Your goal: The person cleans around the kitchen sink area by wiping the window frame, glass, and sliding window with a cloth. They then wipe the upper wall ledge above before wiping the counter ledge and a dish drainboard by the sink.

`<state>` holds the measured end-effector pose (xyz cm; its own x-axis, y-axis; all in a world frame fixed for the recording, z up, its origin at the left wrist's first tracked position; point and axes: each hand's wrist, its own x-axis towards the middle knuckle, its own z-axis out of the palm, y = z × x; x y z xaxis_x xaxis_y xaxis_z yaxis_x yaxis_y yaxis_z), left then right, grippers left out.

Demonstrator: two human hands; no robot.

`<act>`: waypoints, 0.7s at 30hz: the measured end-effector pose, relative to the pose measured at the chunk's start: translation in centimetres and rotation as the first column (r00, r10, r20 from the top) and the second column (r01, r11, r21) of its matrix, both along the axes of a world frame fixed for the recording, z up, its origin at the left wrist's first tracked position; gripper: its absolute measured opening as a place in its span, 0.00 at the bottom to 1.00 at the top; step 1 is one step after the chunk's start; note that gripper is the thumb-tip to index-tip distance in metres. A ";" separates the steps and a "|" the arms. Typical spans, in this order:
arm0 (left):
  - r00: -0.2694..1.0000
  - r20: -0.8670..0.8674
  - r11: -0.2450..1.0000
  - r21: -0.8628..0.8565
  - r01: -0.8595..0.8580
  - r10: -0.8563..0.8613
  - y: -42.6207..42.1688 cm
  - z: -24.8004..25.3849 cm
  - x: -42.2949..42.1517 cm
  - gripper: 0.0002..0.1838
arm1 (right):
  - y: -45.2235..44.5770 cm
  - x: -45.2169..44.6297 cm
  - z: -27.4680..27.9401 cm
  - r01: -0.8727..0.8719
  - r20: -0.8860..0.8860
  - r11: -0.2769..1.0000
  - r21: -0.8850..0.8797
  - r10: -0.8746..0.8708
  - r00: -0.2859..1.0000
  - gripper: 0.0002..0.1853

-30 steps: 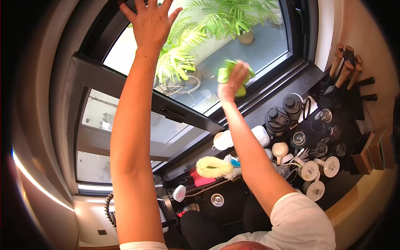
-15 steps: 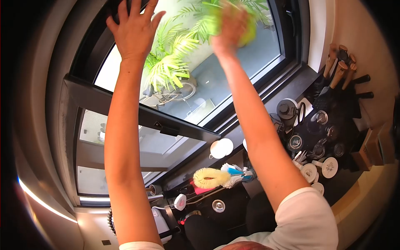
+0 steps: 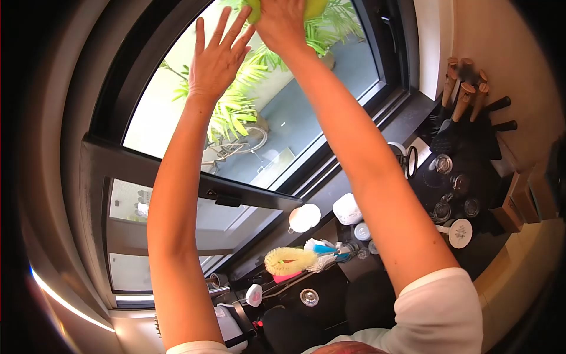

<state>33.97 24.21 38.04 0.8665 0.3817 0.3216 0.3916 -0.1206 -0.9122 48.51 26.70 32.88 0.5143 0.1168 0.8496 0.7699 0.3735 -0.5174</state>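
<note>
My right hand is at the top of the view, holding a bright green cloth against the window glass. The cloth shows on both sides of the hand; part of it is hidden under the palm and beyond the top edge. Just left of it, my left hand is open, fingers spread, over the glass, with its fingertips close to the cloth. Whether the palm presses on the pane, I cannot tell. The dark window frame surrounds the pane.
Below the window stand a sink, a yellow bristle brush and a white cup. Wooden-handled utensils, glass jars and a knife block are at the right. Palm leaves and a bicycle show outside.
My left hand has moved right and down, from the frame's upper left to over the glass. My right hand has slid left and up with the green cloth. The view has shifted slightly.
</note>
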 end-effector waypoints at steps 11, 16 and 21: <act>1.000 0.005 0.999 0.043 0.008 -0.009 0.1 -0.2 0.3 0.29 | 1.0 5.7 -13.9 -0.358 -0.999 0.933 0.026 0.036 0.020 0.41; 1.000 0.008 0.999 0.050 0.017 -0.017 0.4 -0.3 0.4 0.29 | 3.2 4.3 0.3 0.016 -0.089 0.991 0.132 -0.004 0.996 0.31; 0.999 0.034 1.000 0.004 0.015 -0.015 0.2 -0.2 0.5 0.30 | 4.5 7.1 -4.7 0.027 -0.163 0.978 0.204 0.006 0.987 0.29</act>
<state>34.46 24.36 37.79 0.8609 0.3674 0.3521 0.4204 -0.1235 -0.8989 55.59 31.21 28.14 0.6469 -0.0576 0.7604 0.6869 0.4771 -0.5482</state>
